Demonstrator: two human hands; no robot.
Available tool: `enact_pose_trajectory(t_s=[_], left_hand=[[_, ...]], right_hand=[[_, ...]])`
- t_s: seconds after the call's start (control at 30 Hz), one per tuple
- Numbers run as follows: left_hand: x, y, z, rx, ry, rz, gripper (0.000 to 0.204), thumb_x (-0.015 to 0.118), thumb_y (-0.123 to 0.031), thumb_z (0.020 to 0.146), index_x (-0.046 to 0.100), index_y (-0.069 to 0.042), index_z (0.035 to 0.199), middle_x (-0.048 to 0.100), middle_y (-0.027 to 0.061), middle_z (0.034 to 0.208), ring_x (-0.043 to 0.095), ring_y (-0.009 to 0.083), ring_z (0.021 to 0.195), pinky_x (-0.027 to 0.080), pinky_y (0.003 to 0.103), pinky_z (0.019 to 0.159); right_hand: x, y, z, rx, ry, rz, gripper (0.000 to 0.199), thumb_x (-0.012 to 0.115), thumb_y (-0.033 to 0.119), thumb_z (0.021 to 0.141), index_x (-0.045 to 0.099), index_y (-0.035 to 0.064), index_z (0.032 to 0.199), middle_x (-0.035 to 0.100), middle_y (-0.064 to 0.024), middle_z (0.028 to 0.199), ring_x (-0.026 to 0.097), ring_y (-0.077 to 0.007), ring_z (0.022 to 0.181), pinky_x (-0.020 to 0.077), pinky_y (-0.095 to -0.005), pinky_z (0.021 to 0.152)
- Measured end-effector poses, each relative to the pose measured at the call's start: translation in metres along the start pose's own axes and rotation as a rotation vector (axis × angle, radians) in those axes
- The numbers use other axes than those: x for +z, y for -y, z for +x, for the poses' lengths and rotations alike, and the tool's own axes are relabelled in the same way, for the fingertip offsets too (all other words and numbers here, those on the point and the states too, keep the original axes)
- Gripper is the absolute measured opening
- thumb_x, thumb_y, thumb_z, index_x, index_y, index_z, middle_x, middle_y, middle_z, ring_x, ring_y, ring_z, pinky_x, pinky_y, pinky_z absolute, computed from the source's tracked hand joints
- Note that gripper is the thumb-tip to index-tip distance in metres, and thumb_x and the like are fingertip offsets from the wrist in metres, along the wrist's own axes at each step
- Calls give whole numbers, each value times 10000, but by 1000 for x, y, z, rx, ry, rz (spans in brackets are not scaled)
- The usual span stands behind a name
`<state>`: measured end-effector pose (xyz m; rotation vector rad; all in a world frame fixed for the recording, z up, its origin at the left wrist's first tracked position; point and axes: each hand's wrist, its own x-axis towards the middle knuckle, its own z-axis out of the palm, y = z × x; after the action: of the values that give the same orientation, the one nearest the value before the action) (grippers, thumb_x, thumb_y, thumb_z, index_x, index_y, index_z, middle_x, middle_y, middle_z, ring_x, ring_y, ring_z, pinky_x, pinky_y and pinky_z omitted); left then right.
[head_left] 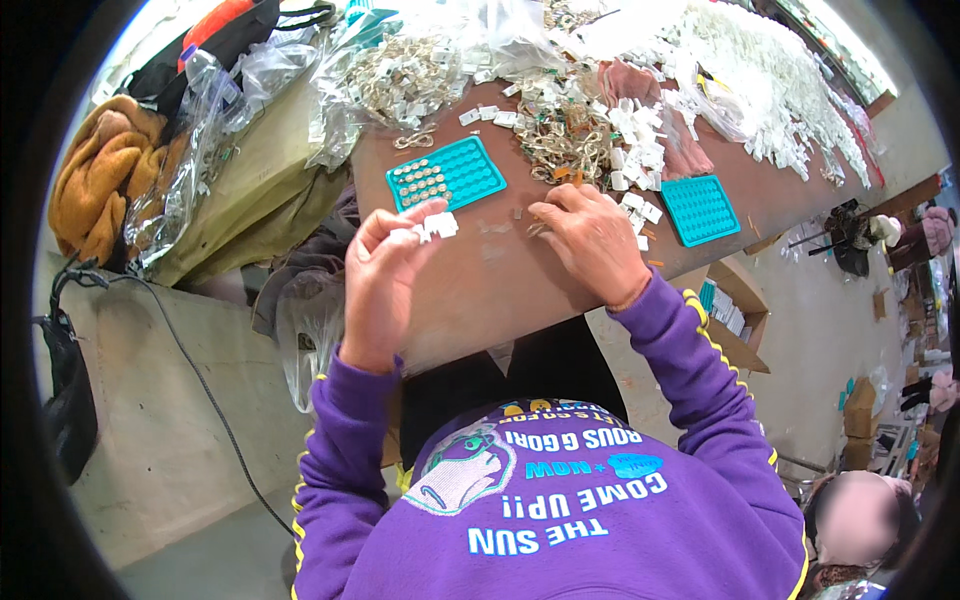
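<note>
Clear plastic bags [360,80] lie heaped at the counter's [500,280] far left; an open cardboard box [735,320] sits below its right edge.

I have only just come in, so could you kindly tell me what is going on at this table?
A person in a purple sweatshirt sits at a brown table. The left hand holds small white plastic pieces raised above the tabletop, while the right hand rests on the table, fingers at tiny parts beside a heap of metal and white pieces. A turquoise plastic tray, partly filled, lies ahead of the left hand; another turquoise tray lies to the right.
</note>
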<state>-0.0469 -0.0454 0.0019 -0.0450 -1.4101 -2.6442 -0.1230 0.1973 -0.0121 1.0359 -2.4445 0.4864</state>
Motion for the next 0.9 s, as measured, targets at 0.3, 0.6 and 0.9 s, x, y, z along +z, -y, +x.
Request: enact_pose_trajectory(t_s=[0.3,0.6,0.9], left_hand=[[21,40,-43,-223,-96,-463,226,498,-59,902,547,-37,1121,578,62,936,610,204,950,486,412,961],[55,47,-47,697,45,878,411,795,-21,684,665,-56,1072,616,62,846,616,163,747,501,271,674],[48,38,-46,168,-119,273,113,676,-56,859,666,-13,963,638,29,825,557,86,721,460,232,648]], right_hand=[[-24,11,9,653,-54,1167,107,704,88,850,616,27,858,655,-39,772,612,-94,627,476,-220,568],[-18,54,-16,971,-94,1624,138,694,108,871,566,76,827,624,-24,759,597,-89,599,455,-211,537],[-32,66,-25,925,-20,1559,174,696,93,862,527,64,830,607,-28,728,564,-83,557,450,-199,514]])
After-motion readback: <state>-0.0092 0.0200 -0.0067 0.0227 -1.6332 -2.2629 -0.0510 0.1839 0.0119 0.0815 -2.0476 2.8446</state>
